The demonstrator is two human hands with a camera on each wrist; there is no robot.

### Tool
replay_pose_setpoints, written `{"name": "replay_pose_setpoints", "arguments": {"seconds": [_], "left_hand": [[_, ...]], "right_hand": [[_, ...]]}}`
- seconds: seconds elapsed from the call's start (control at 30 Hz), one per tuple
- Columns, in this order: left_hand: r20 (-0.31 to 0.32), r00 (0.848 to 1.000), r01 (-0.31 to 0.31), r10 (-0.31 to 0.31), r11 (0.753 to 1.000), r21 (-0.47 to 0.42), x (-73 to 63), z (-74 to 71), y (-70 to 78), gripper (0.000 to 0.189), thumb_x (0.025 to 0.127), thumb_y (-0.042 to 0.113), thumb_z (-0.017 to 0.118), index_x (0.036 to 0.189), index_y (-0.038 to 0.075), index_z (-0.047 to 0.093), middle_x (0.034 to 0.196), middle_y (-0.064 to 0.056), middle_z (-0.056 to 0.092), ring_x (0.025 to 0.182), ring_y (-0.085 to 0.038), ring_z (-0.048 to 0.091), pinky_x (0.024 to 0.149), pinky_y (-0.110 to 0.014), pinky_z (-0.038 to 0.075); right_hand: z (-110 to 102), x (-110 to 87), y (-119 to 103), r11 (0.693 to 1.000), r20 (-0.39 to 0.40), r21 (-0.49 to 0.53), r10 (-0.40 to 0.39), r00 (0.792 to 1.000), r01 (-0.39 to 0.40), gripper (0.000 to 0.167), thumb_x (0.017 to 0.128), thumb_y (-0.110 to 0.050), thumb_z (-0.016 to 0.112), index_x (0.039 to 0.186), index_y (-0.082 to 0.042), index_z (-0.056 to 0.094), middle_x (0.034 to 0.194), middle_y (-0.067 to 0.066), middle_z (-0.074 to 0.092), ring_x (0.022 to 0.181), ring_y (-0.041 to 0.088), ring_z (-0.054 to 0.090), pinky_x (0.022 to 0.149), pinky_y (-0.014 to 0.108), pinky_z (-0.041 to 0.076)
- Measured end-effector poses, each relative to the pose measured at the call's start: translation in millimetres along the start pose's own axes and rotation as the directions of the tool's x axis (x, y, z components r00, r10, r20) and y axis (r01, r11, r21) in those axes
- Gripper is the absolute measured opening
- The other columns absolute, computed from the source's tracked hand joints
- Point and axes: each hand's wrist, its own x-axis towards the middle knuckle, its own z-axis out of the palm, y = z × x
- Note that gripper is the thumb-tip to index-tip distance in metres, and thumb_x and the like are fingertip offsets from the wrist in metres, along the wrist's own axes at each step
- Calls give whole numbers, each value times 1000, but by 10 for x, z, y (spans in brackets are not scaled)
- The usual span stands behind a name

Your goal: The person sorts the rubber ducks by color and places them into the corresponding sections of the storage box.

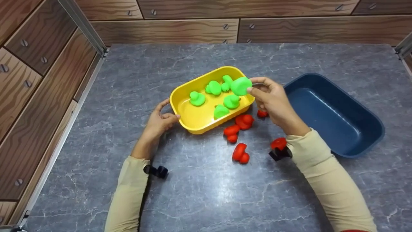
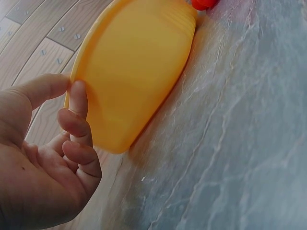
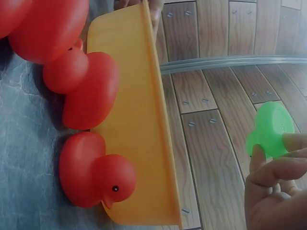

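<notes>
A yellow plastic tub [image 1: 196,124] stands in mid-table with several green rubber ducks [image 1: 197,98] inside. At its left end, my left hand [image 1: 158,120] grips the rim between thumb and fingers; the left wrist view shows the fingertips on the tub's wall [image 2: 139,57]. My right hand [image 1: 273,100] pinches a green rubber duck [image 1: 241,86] over the tub's right end. In the right wrist view this duck [image 3: 273,129] appears held between thumb and fingers above the rim. Several red rubber ducks [image 1: 244,121] lie on the table along the tub's near side, one partly hidden under the right hand.
A dark blue tub [image 1: 338,119] stands on the right, partly behind the right forearm. Another red duck [image 1: 278,143] lies by the right wrist, beside its black camera strap. Wood-patterned walls [image 1: 193,30] border the grey marbled table [image 1: 206,187] at the back and left.
</notes>
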Motion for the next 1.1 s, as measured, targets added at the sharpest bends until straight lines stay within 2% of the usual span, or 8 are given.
{"name": "replay_pose_setpoints", "arguments": {"seconds": [0.2,0.4,1.1], "left_hand": [[8,1000,5,-4,1000,-18,6,9,2,76,87,8,68,150,15,26,65,9,61,53,-5,39,50,-19,30],[23,1000,4,-4,1000,-10,3,7,3,75,88,9,68,150,16,25,65,8,59,53,-6,38,51,-20,30],[-3,1000,24,-24,1000,-6,3,1,-4,75,86,10,70,149,18,29,67,7,61,52,-6,40,52,-20,31]], "right_hand": [[11,53,60,999,-30,-46,9,1000,-10,20,93,-13,62,112,-13,57,85,-5,61,50,7,34,47,18,30],[-30,112,125,998,-51,-35,45,998,-47,18,93,-13,62,110,-15,57,83,-6,61,49,6,34,46,18,29],[-42,233,240,984,-102,-155,75,992,-90,21,93,-15,62,113,-14,58,87,-4,58,51,5,36,46,16,30]]}}
